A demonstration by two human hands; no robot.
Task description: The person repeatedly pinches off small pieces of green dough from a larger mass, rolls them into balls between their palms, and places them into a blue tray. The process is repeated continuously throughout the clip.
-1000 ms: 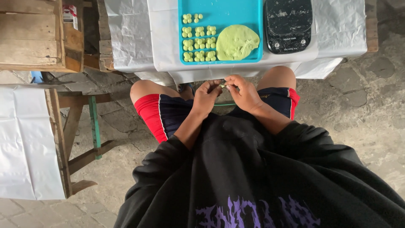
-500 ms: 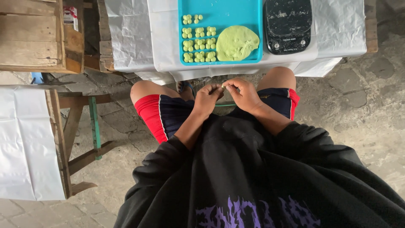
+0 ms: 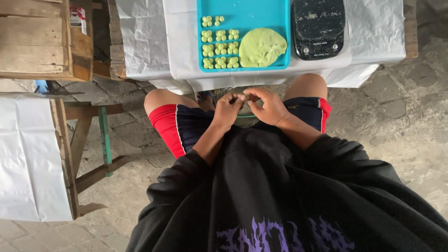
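So, closest in: black hoodie sleeves, then both hands meeting over the lap, between the knees in red-trimmed shorts. The left hand (image 3: 227,108) and right hand (image 3: 267,106) are pressed together at the fingertips, pinched around a little bit of green dough (image 3: 243,98). It's tiny and mostly buried under the fingers, so I honestly can't tell its shape, which way it points, or whether it even has a long axis right now. It sits at the meeting point of the thumbs and forefingers, below the near edge of the desk.

My take on doing this bit well: keep the pressure light and even, and roll rather than squash, so the piece comes out round like the finished ones. Working low over the lap means a dropped piece lands on the stone floor, so a secure pinch matters.

Further out, the desk (image 3: 373,32) is covered in white sheeting. On it sits a teal tray (image 3: 247,11) with rows of small green dough balls (image 3: 220,48) on its left side and a flattened lump of green dough (image 3: 261,46) on the right, its longer side running roughly left to right. Just beside the tray is a black kitchen scale (image 3: 318,28), dusted with flour. A wooden crate (image 3: 42,39) sits off to the left.
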